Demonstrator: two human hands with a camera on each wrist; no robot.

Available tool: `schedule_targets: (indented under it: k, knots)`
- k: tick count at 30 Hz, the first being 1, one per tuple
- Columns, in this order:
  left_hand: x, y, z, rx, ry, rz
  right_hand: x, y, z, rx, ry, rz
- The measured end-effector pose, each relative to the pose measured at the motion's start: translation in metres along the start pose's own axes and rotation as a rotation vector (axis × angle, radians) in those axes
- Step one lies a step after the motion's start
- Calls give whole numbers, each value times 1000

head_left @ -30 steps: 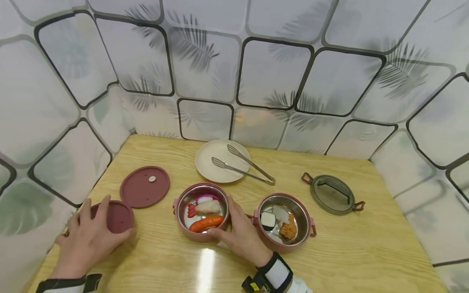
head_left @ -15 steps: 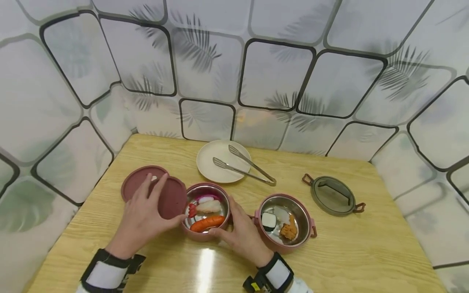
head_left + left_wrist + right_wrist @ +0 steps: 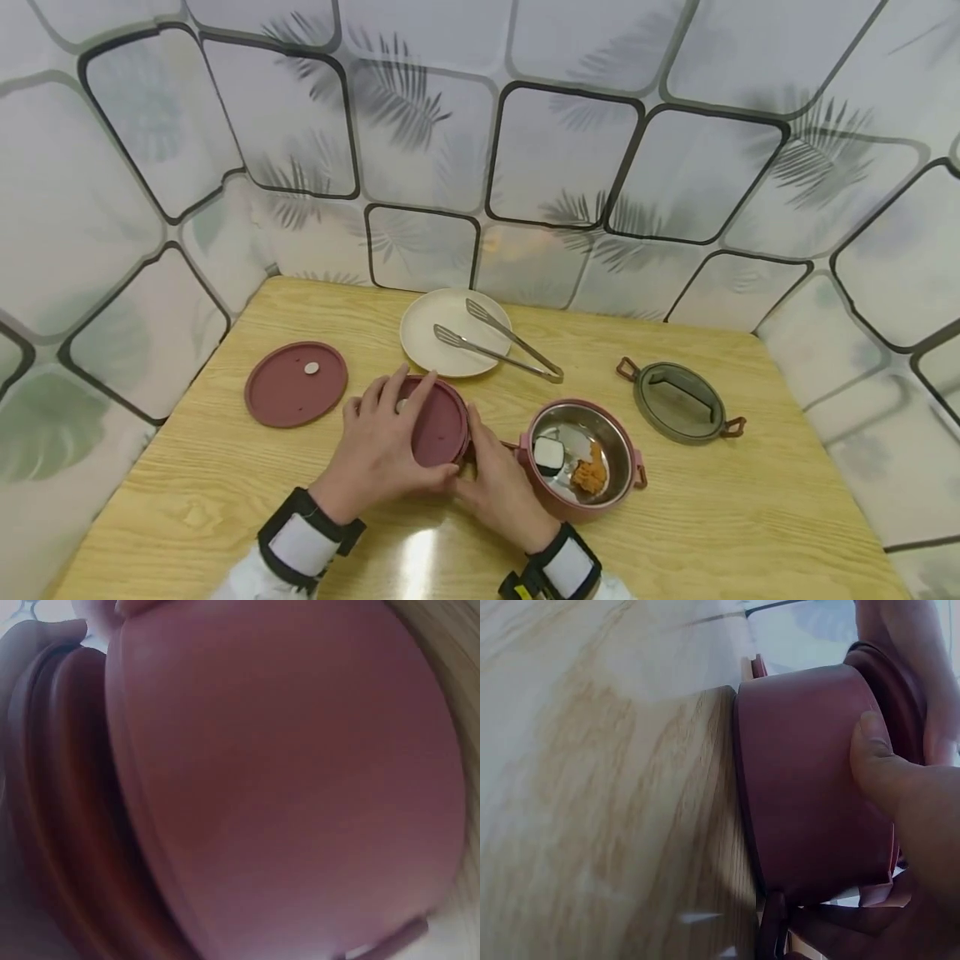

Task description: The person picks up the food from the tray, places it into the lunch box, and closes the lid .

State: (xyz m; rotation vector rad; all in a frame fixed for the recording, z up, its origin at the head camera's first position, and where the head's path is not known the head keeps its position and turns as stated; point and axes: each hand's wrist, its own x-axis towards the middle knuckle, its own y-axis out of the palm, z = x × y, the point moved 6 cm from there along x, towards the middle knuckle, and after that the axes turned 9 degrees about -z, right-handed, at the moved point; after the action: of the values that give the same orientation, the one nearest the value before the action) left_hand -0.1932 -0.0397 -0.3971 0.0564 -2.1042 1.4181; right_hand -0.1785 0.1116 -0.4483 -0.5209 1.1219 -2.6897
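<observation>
My left hand (image 3: 378,454) grips a small maroon lid (image 3: 438,429) by its edge, over the middle pink pot. In the left wrist view, a narrow dark gap separates the lid's grooved rim (image 3: 67,772) from the pot (image 3: 285,765). My right hand (image 3: 502,492) holds that pot by its right side; in the right wrist view the thumb presses on the pot's wall (image 3: 802,772). The lid hides the food inside from the head view. Just right of my right hand stands a second pink pot (image 3: 617,454), uncovered, with a rice piece and fried food inside.
A larger maroon lid (image 3: 277,396) lies at left on the wooden table (image 3: 750,517). Behind the pots, metal tongs (image 3: 517,365) rest across a cream plate (image 3: 420,333). A lid with a handle (image 3: 678,408) lies at right. Patterned walls enclose the back and sides.
My left hand has carried the small lid from the far left, past the larger lid, onto the middle pot's opening. My right hand has stayed on the pot.
</observation>
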Motion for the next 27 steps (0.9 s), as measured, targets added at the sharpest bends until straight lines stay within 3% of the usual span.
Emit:
schedule_targets:
  k: [4,16,24,27]
  knots:
    - [1,6,-5,19,1,13,-1,1,0,-5,-28,-20]
    - [-2,20,-5,78,6,-27,-3,0,-4,-23,7,-64]
    - [2,24,-2,96,-7,68,-2,2,-6,-33,22,-52]
    - [1,29,-2,144,-2,121,-2,2,-7,-11,31,-42]
